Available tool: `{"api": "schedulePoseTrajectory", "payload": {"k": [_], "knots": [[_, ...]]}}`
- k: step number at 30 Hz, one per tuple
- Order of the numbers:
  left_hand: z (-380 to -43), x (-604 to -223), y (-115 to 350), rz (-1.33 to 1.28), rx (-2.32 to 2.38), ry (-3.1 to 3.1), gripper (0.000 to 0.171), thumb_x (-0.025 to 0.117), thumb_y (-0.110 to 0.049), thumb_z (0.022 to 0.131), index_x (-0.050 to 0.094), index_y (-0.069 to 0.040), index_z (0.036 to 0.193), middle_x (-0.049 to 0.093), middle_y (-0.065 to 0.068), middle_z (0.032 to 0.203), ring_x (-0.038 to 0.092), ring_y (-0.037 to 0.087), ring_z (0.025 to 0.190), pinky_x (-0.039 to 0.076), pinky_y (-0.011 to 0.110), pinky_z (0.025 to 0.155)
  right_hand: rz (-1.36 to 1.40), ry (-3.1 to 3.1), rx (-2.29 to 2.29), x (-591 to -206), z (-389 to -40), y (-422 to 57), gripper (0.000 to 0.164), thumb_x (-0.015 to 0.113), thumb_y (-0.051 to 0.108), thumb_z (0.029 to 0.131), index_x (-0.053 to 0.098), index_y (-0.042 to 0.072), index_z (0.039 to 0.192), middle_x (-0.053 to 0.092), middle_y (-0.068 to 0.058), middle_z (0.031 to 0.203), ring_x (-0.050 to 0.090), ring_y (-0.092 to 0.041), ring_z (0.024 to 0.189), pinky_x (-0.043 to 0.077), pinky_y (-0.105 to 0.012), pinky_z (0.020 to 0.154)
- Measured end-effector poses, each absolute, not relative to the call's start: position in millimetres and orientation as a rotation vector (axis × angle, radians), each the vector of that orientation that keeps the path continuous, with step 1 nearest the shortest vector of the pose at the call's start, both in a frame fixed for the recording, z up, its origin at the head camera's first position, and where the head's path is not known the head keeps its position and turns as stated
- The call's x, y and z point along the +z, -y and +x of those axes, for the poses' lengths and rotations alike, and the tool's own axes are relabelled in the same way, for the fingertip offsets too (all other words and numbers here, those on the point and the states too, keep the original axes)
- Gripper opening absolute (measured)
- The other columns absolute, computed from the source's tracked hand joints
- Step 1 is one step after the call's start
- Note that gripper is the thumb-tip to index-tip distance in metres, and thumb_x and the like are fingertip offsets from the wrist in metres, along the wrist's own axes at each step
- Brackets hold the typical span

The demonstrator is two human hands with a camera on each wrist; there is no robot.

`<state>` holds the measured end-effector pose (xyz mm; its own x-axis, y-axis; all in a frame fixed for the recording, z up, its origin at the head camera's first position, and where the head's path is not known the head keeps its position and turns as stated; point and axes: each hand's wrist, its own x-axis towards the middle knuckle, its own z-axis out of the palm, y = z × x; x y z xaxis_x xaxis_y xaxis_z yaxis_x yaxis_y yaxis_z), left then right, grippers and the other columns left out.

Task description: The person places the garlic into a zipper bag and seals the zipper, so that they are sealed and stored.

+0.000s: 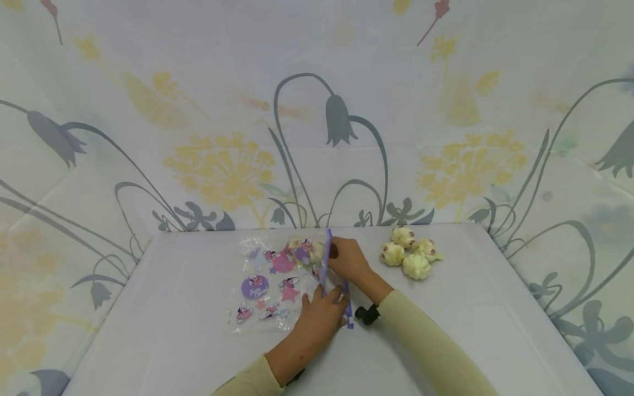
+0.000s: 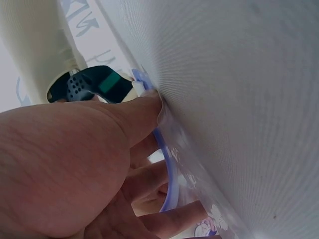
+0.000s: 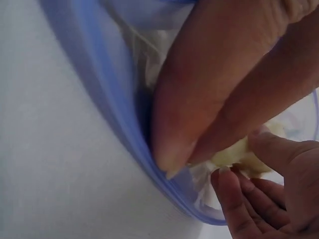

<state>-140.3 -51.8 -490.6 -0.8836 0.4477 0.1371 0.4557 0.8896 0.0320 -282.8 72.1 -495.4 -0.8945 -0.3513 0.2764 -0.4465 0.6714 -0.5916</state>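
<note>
Printed zip bag (image 1: 284, 280) lies slightly left of centre on the worktop (image 1: 183, 308), top side close to the far edge, purple zip strip (image 1: 325, 261) facing right. Left hand (image 1: 319, 313) grasps the mouth toward its lower end. Right hand (image 1: 350, 259) works at the upper end, fingertips pinching a pale piece (image 3: 234, 152); we take it for garlic. We read the step as loading the bag. Next move, in our judgement, calls for the piece well past the strip before the fingers let go, mouth held apart. Four garlic bulbs (image 1: 416, 267) cluster right of the bag, nearer the far edge than the right edge. We note a narrow gap between, right forearm slanting across its near side; wider room toward the left edge. Floral cloth (image 1: 342, 187) rises behind the far edge.
</note>
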Motion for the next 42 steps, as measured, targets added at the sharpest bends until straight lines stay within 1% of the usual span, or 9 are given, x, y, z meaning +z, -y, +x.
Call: {"api": "schedulePoseTrajectory", "payload": {"k": [5,7,14,18,21,25,29,37,42], "knots": [[-140.2,-488.6,52.6,-0.716,-0.102,2.933,0.047,0.079,-0.040,0.094,0.072,-0.023,0.136,0.062,-0.003,0.144,0.060,0.037,0.127,0.057,0.065,0.091,0.588,2.763,1.083,-492.0,-285.2,-68.8,0.007,0.074,-0.001,0.085,0.071,0.005,0.086,0.073,-0.003,0.078,0.065,-0.014,0.067,0.055,-0.031,0.062],[-140.3,-487.7,53.0,-0.719,-0.093,2.935,0.047,0.078,-0.041,0.094,0.072,-0.023,0.137,0.062,-0.003,0.144,0.059,0.038,0.129,0.057,0.065,0.091,0.563,2.765,1.099,-490.2,-286.8,-66.6,0.010,0.070,-0.004,0.083,0.071,0.005,0.083,0.071,-0.004,0.075,0.061,-0.015,0.064,0.053,-0.030,0.059],[-140.8,-486.8,52.3,-0.721,-0.093,2.941,0.045,0.078,-0.041,0.095,0.073,-0.024,0.136,0.062,-0.003,0.144,0.058,0.036,0.131,0.058,0.064,0.091,0.574,2.745,1.131,-491.6,-292.9,-57.3,0.015,0.067,-0.010,0.082,0.074,0.003,0.083,0.074,-0.006,0.077,0.068,-0.016,0.068,0.057,-0.030,0.063],[-140.9,-486.4,51.0,-0.717,-0.084,2.958,0.046,0.078,-0.041,0.095,0.073,-0.024,0.137,0.062,-0.004,0.144,0.058,0.035,0.132,0.058,0.064,0.092,0.563,2.740,1.103,-493.3,-293.4,-54.9,0.017,0.065,-0.008,0.085,0.073,0.005,0.079,0.071,-0.005,0.073,0.063,-0.017,0.064,0.054,-0.031,0.061],[-141.0,-486.2,50.7,-0.723,-0.077,2.959,0.046,0.078,-0.041,0.095,0.072,-0.024,0.137,0.061,-0.004,0.145,0.058,0.035,0.132,0.057,0.064,0.092,0.532,2.733,1.099,-492.8,-292.1,-56.0,0.013,0.069,-0.005,0.085,0.074,0.005,0.078,0.071,-0.005,0.074,0.063,-0.018,0.065,0.054,-0.033,0.062],[-140.5,-486.9,50.9,-0.726,-0.071,2.940,0.046,0.078,-0.041,0.095,0.072,-0.024,0.137,0.061,-0.004,0.146,0.059,0.035,0.130,0.058,0.064,0.092,0.515,2.745,1.113,-491.4,-288.7,-60.2,0.007,0.074,-0.002,0.083,0.077,0.004,0.084,0.075,-0.006,0.080,0.071,-0.021,0.074,0.060,-0.035,0.070],[-140.5,-488.0,51.1,-0.712,-0.045,2.931,0.047,0.078,-0.043,0.094,0.073,-0.024,0.137,0.062,-0.004,0.146,0.059,0.035,0.129,0.058,0.063,0.092,0.526,2.762,1.122,-489.8,-283.6,-65.0,0.008,0.073,-0.001,0.084,0.077,0.003,0.089,0.076,-0.008,0.084,0.074,-0.024,0.079,0.062,-0.038,0.074],[-140.9,-487.7,50.4,-0.708,-0.029,2.949,0.046,0.078,-0.043,0.095,0.073,-0.024,0.137,0.062,-0.004,0.144,0.059,0.035,0.131,0.058,0.064,0.093,0.499,2.695,1.175,-486.4,-268.2,-77.8,0.023,0.074,0.000,0.087,0.076,-0.004,0.110,0.077,-0.011,0.091,0.075,-0.025,0.084,0.063,-0.040,0.078],[-139.9,-486.4,50.9,-0.708,-0.046,2.958,0.047,0.077,-0.042,0.095,0.072,-0.024,0.138,0.062,-0.004,0.144,0.059,0.036,0.131,0.057,0.064,0.093,0.517,2.632,1.162,-482.8,-257.5,-86.6,0.026,0.077,0.003,0.089,0.076,-0.003,0.114,0.077,-0.013,0.095,0.075,-0.026,0.084,0.063,-0.041,0.078]]}}
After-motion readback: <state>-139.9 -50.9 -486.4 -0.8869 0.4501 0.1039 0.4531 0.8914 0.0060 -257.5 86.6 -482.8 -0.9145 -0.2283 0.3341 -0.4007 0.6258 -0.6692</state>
